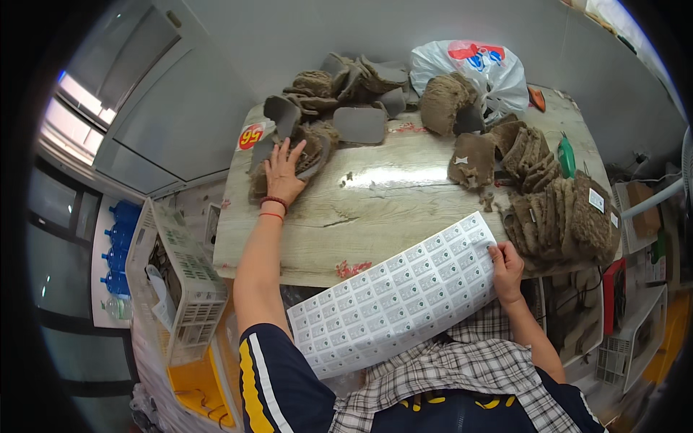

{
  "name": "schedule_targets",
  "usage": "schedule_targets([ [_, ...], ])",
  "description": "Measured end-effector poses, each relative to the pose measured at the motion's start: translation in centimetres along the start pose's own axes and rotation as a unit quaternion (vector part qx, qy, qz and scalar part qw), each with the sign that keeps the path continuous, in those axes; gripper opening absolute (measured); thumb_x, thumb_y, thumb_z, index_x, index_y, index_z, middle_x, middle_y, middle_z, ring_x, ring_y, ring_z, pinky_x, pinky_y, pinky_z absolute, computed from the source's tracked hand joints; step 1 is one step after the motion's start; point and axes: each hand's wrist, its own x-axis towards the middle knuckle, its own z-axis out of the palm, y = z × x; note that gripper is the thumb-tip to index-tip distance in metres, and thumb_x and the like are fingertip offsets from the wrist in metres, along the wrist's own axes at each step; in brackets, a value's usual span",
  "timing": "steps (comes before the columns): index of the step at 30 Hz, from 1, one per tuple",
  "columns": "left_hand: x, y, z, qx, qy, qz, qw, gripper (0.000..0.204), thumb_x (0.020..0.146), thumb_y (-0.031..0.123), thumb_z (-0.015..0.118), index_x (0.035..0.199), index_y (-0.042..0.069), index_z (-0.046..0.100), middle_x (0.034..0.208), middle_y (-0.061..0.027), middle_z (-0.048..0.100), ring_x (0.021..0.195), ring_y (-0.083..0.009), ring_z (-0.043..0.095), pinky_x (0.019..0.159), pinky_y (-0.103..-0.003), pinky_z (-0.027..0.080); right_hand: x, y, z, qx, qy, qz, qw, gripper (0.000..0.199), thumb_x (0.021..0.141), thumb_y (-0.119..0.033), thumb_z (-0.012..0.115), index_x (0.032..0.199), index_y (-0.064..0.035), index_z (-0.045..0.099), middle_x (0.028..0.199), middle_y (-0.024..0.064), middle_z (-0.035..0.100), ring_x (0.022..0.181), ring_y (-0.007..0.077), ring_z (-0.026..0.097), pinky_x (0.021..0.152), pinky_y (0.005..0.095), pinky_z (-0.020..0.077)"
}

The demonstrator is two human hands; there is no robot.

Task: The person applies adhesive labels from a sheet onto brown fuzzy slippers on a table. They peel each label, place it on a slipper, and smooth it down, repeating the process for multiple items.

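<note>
A wide white sheet of small printed stickers [393,296] slants across the table's near edge and over my lap. At its upper right corner, my right hand [507,268] pinches it between thumb and fingers. My left hand [285,175] lies with fingers spread on a brown fuzzy pad [312,153] at the table's left; the palm hides part of that pad. Beyond it is a heap of similar pads with smooth grey backs [359,124]. To the right, several brown pads [559,220] stand in a row, a few bearing white stickers. One pad with a sticker [473,160] lies flat.
On the wood-patterned table [390,209] are a white plastic bag [498,76] and a green tool [566,156]. A white crate [195,289] stands left of the table, near blue water bottles [119,249]. More crates [635,339] are at the right.
</note>
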Motion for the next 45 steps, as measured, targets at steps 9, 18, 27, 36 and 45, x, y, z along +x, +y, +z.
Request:
schedule_targets([
  [9,1.1,-2.0,-1.3,0.027,-0.002,0.019,0.999,0.111,0.064,0.011,0.085,0.153,0.038,0.024,0.159,-0.0063,0.025,0.147,-0.0334,0.021,0.115,-0.063,0.019,-0.2,-0.5,-0.3,-0.009,-0.005,0.011,1.0,0.012,0.091,-0.01,0.064,0.088,0.0012,0.062,0.073,0.0121,0.063,0.063,0.0174,0.058,0.059,0.0306,0.0456],
  [18,-3.0,0.4,-5.2,0.042,-0.059,-0.012,0.997,0.111,0.068,0.001,0.072,0.157,0.034,0.014,0.162,-0.0102,0.018,0.15,-0.0312,0.012,0.119,-0.057,0.008,0.2,-0.8,-0.2,0.044,0.0,0.013,0.999,0.015,0.093,-0.014,0.064,0.089,0.0006,0.063,0.073,0.0129,0.064,0.063,0.0178,0.058,0.06,0.0304,0.0464],
  [27,-8.3,7.9,0.6,-0.108,0.016,0.067,0.992,0.054,0.091,0.029,0.06,0.14,0.01,0.049,0.145,-0.016,0.047,0.139,-0.032,0.037,0.117,-0.049,0.019,0.1,0.3,0.0,0.036,0.008,-0.031,0.999,0.017,0.096,-0.015,0.062,0.091,0.0008,0.062,0.07,0.0031,0.06,0.064,0.0072,0.049,0.058,0.0256,0.0423],
  [36,-4.5,18.2,5.0,-0.166,-0.047,0.078,0.982,0.1,0.085,0.052,0.067,0.152,-0.003,0.018,0.155,-0.0243,0.026,0.146,-0.0371,0.021,0.121,-0.046,0.012,-0.8,0.1,-0.8,0.055,0.021,-0.05,0.997,0.012,0.092,-0.011,0.065,0.088,0.0004,0.062,0.069,0.0119,0.06,0.06,0.0152,0.052,0.057,0.0303,0.0447],
  [45,0.2,29.4,5.0,-0.281,0.053,0.229,0.931,0.089,0.082,0.042,0.074,0.152,0.011,0.03,0.15,-0.0144,0.039,0.137,-0.0313,0.036,0.113,-0.045,0.026,-1.4,0.7,-0.9,0.055,0.024,-0.056,0.997,0.014,0.093,-0.013,0.065,0.088,-0.001,0.061,0.068,0.011,0.059,0.058,0.018,0.054,0.055,0.031,0.0448],
])
